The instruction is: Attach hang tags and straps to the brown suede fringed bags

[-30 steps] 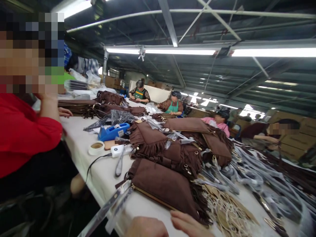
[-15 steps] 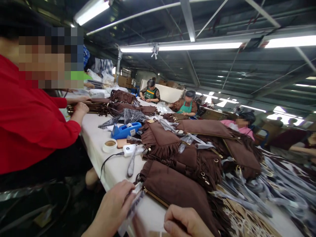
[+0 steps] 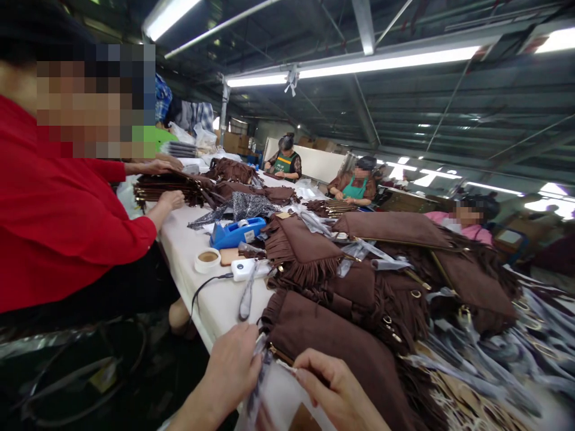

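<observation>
A brown fringed bag [image 3: 332, 347] lies on the white-topped table, its gold zipper edge facing me. My left hand [image 3: 236, 359] is at the bag's left corner, its fingers closed on a strap wrapped in clear plastic [image 3: 257, 392] that hangs down by the table edge. My right hand [image 3: 335, 386] is at the bag's near edge, thumb and forefinger pinched on a small pale piece beside the zipper; I cannot make out what it is. Just beyond my left hand a wrapped strap loop [image 3: 246, 299] lies on the table.
A blue tape dispenser [image 3: 238, 232], a tape roll [image 3: 207, 260] and a white device with a black cable [image 3: 245, 269] lie ahead. More brown bags [image 3: 305, 245] and plastic-wrapped straps [image 3: 476, 347] are heaped to the right. A co-worker in red [image 3: 81, 221] handles stacked bags at left.
My right hand has moved left and up along the bag's zipper edge, and its fingers now pinch a small pale piece. The view has turned slightly left.
</observation>
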A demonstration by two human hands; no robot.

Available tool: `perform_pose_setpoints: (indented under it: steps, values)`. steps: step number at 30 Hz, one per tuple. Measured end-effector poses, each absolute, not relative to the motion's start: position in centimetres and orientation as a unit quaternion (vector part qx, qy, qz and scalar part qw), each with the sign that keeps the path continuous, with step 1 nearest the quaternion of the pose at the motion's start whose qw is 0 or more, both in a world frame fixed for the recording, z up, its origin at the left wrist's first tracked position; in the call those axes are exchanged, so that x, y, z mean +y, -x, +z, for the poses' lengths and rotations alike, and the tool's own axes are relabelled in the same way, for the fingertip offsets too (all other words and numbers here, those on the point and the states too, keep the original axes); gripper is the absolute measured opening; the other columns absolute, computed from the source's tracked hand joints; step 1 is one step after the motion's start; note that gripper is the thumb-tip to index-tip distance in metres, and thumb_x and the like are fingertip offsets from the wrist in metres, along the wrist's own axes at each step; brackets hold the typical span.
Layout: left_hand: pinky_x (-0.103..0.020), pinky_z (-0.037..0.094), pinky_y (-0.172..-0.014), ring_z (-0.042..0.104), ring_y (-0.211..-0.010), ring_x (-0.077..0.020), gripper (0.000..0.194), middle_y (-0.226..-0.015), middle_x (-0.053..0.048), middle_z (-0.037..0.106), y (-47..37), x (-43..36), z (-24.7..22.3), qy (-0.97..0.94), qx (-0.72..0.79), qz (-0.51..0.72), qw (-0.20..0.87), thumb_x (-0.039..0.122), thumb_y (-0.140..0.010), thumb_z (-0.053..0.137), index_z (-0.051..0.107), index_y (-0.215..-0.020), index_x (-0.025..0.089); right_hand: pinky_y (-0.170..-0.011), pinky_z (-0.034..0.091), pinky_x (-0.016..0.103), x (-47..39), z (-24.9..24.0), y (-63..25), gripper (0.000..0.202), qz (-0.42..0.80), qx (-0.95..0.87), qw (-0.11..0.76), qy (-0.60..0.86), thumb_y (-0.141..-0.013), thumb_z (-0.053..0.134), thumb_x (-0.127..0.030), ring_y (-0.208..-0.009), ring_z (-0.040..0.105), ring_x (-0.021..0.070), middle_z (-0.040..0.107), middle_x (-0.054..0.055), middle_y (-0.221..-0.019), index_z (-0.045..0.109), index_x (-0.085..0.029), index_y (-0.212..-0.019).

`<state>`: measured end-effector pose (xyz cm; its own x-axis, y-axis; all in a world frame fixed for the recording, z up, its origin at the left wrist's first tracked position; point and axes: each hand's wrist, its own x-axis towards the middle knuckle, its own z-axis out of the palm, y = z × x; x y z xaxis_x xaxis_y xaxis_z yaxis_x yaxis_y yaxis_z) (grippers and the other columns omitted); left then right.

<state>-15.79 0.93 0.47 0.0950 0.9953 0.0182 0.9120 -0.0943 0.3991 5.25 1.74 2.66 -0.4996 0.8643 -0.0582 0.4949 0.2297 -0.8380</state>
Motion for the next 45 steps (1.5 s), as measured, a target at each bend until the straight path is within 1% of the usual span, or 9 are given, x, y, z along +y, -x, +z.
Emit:
perform_pose_setpoints:
  steps: [7,13,17,22,27,30,33,38,45]
  values:
    - [-0.029,0.04,-0.071,0.058,-0.08,-0.02,0.019,-0.082,-0.002,0.062,16.6,0.7,1.9,-0.695,0.622,0.273,0.236,0.021,-0.092,0.039,0.05,-0.076,0.022,-0.063,0.039,0.024,1.4,2.2,-5.5,0.03,0.455,-0.739,0.227,0.442,-0.089,0.052,-0.042,-0.066,0.049,0.0144,0.053,-0.002,-0.065,0.059,-0.019,-0.072]
    - [-0.025,0.039,-0.066,0.053,-0.07,-0.0165,0.024,-0.068,0.003,0.056,17.1,0.1,2.9,-0.658,0.517,0.376,0.399,0.034,-0.093,0.046,0.054,-0.075,0.02,-0.057,0.036,0.023,1.0,3.3,-5.8,0.032,0.458,-0.731,0.221,0.454,-0.089,0.052,-0.042,-0.061,0.052,0.0141,0.057,-0.002,-0.062,0.063,-0.018,-0.072]
    - [-0.024,0.04,-0.067,0.056,-0.071,-0.0155,0.014,-0.071,0.003,0.059,17.1,-0.1,2.3,-0.663,0.471,0.376,0.444,0.021,-0.09,0.046,0.053,-0.077,0.02,-0.061,0.038,0.022,0.8,5.1,-5.5,0.03,0.409,-0.759,0.231,0.45,-0.089,0.054,-0.038,-0.067,0.059,0.0156,0.066,0.0,-0.067,0.068,-0.018,-0.071]
    - [-0.025,0.042,-0.069,0.054,-0.075,-0.0159,0.019,-0.078,0.0,0.055,16.6,-0.1,-0.4,-0.705,0.477,0.441,0.283,0.008,-0.086,0.04,0.052,-0.078,0.02,-0.061,0.037,0.023,0.8,6.3,-4.5,0.028,0.258,-0.82,0.245,0.449,-0.094,0.05,-0.03,-0.065,0.06,0.0149,0.066,0.0,-0.069,0.064,-0.019,-0.072]
    - [-0.025,0.049,-0.079,0.06,-0.088,-0.0175,0.035,-0.094,-0.005,0.059,16.3,-0.7,-2.5,-0.716,0.463,0.485,0.193,0.015,-0.096,0.036,0.061,-0.119,0.024,-0.064,0.038,0.024,1.3,5.0,-3.3,0.027,0.207,-0.836,0.285,0.421,-0.097,0.043,-0.027,-0.069,0.058,0.0155,0.062,0.002,-0.075,0.058,-0.02,-0.076]
    - [-0.023,0.05,-0.073,0.061,-0.08,-0.0165,0.028,-0.085,-0.004,0.057,16.0,-1.3,-2.3,-0.693,0.493,0.492,0.182,0.018,-0.096,0.04,0.068,-0.097,0.022,-0.064,0.038,0.023,1.8,4.0,-2.4,0.025,0.242,-0.818,0.31,0.42,-0.097,0.043,-0.025,-0.069,0.056,0.0148,0.06,0.001,-0.074,0.055,-0.021,-0.075]
    - [-0.024,0.051,-0.072,0.06,-0.077,-0.0168,0.028,-0.083,-0.003,0.058,15.6,-1.5,-1.9,-0.662,0.52,0.511,0.176,0.018,-0.095,0.041,0.061,-0.076,0.021,-0.063,0.037,0.024,2.3,3.8,-1.5,0.024,0.256,-0.809,0.306,0.432,-0.094,0.046,-0.024,-0.067,0.056,0.0147,0.059,0.0,-0.071,0.055,-0.02,-0.072]
    - [-0.027,0.051,-0.077,0.064,-0.09,-0.0186,0.022,-0.1,-0.006,0.065,15.7,-1.4,-3.0,-0.67,0.498,0.515,0.195,0.012,-0.091,0.041,0.056,-0.079,0.022,-0.055,0.032,0.024,2.8,4.4,-1.3,0.027,0.294,-0.78,0.302,0.463,-0.089,0.05,-0.029,-0.058,0.051,0.0129,0.055,-0.003,-0.06,0.056,-0.019,-0.065]
    - [-0.022,0.048,-0.067,0.063,-0.075,-0.0148,0.02,-0.083,-0.001,0.064,15.8,-1.4,-4.6,-0.651,0.493,0.548,0.183,0.012,-0.091,0.046,0.054,-0.076,0.022,-0.05,0.028,0.023,3.1,4.3,-2.0,0.026,0.342,-0.761,0.285,0.473,-0.083,0.051,-0.03,-0.053,0.044,0.011,0.049,-0.004,-0.055,0.056,-0.018,-0.06]
